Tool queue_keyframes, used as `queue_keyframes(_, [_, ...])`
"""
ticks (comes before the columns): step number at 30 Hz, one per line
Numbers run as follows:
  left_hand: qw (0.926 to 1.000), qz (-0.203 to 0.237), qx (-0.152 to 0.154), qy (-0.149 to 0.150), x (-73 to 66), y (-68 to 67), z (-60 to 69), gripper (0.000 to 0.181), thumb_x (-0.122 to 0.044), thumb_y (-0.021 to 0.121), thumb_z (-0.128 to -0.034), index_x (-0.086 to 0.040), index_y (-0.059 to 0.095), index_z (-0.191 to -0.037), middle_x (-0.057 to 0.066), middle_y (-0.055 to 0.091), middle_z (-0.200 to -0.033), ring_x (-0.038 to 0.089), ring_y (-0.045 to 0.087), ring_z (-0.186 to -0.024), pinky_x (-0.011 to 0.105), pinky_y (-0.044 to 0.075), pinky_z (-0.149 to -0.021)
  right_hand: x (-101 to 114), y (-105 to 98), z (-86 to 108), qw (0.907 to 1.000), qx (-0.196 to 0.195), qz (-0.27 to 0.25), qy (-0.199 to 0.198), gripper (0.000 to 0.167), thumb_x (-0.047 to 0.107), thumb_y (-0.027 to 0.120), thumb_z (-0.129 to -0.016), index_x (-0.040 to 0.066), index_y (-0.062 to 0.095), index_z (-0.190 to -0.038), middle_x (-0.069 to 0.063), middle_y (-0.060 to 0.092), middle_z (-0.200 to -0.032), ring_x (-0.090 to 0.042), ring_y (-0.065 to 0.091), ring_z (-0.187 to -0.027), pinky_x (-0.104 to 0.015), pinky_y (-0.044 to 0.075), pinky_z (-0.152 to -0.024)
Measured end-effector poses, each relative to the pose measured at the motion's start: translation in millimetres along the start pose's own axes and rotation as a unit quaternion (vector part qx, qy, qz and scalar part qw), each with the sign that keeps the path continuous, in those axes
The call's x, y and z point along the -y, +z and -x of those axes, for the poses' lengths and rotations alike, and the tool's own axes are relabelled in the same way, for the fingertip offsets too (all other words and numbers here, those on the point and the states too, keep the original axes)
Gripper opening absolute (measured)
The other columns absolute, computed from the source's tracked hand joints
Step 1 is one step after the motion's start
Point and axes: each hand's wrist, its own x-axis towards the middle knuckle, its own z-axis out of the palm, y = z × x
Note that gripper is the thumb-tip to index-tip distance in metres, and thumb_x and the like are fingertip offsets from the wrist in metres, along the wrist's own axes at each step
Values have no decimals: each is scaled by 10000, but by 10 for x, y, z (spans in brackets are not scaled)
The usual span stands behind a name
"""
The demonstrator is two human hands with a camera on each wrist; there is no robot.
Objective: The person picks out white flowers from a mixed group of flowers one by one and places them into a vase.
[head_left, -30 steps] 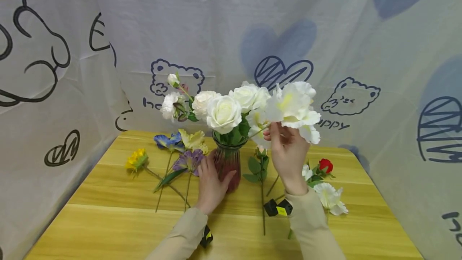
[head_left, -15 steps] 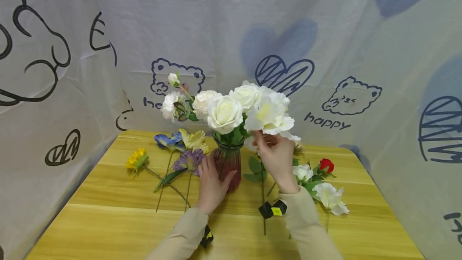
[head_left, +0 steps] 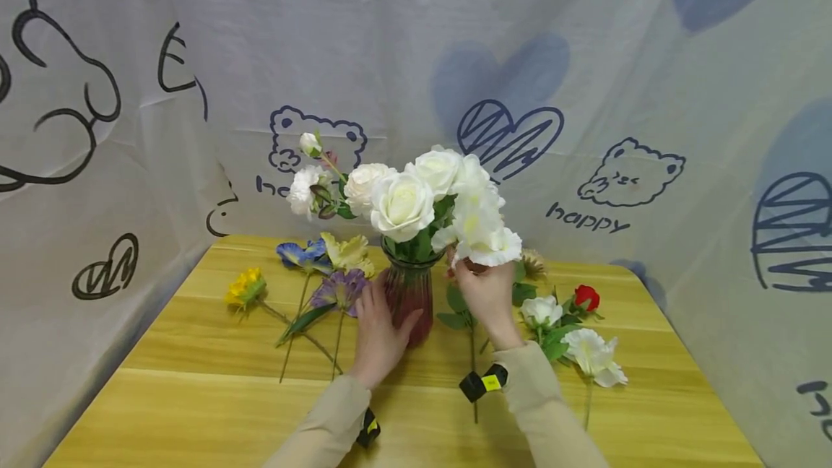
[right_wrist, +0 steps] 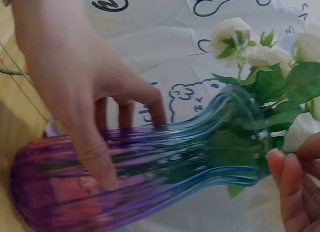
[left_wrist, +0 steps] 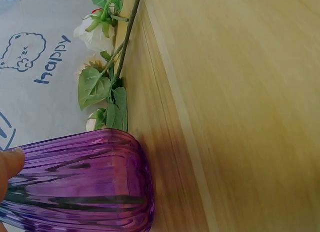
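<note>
A ribbed glass vase (head_left: 419, 302), purple-pink low down and clear bluish at its neck, stands upright on the table. White roses (head_left: 403, 204) and other pale flowers fill its mouth. My left hand (head_left: 377, 338) holds the vase's body, fingers along the left side and thumb in front, as the right wrist view also shows. At the right of the rim, my right hand (head_left: 487, 298) pinches a white ruffled flower (head_left: 484, 226) just under its bloom; the petals partly cover the fingers. In the right wrist view its fingertips (right_wrist: 292, 174) are beside the glass rim (right_wrist: 260, 137).
Left of the vase lie a yellow flower (head_left: 245, 289), a blue one (head_left: 304, 256), a pale yellow one (head_left: 349, 254) and a purple one (head_left: 341, 291). To the right are a red rose (head_left: 586, 298), a white rose (head_left: 542, 311) and a ruffled white flower (head_left: 594, 356). Printed cloth hangs behind.
My right hand has carried the white ruffled flower leftward and down, from out at the right to beside the vase's mouth. The left hand stays on the vase.
</note>
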Motion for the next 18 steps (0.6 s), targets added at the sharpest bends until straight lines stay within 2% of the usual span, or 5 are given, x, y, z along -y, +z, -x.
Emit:
queue_keyframes(2, [10000,28,18,37,-1,-17,3,810,-285,796,-874,-29,345,-1496,235,507,-1298,378,465,-1105,500,453,-934,-17,19,12,9995,49,-247,179,214,-45,653,-914,-91,629,-1122,-299,668,-827,-113,678,-561,-296,589,-501])
queue_keyframes(5, [9999,41,48,107,-7,-37,2,807,-267,794,-877,-22,343,-1501,240,509,-1308,393,476,-1129,519,456,-959,-37,40,23,9982,95,-369,462,171,-9,641,-936,-68,649,-1096,-187,688,-753,-172,681,-531,-344,590,-488])
queue_keyframes(10, [9997,65,151,153,-2,-63,7,798,-261,783,-889,-18,340,-1507,244,509,-1322,404,489,-1151,535,460,-983,-94,64,35,9964,97,-479,688,183,22,654,-947,-76,640,-1101,6,700,-657,-126,673,-492,-329,570,-443])
queue_keyframes(12, [9996,90,197,206,16,-78,11,786,-255,774,-897,-14,343,-1508,247,509,-1339,409,496,-1181,542,461,-1004,-105,69,42,9964,97,-529,656,201,41,665,-949,-78,634,-1108,6,702,-652,-113,672,-491,-305,561,-433])
queue_keyframes(18, [9981,286,319,449,83,-175,26,732,-189,754,-911,19,368,-1498,263,518,-1374,421,525,-1264,559,465,-1071,-89,69,81,9964,174,-492,671,153,59,674,-952,-18,686,-1084,-172,716,-704,-121,683,-514,-285,564,-456])
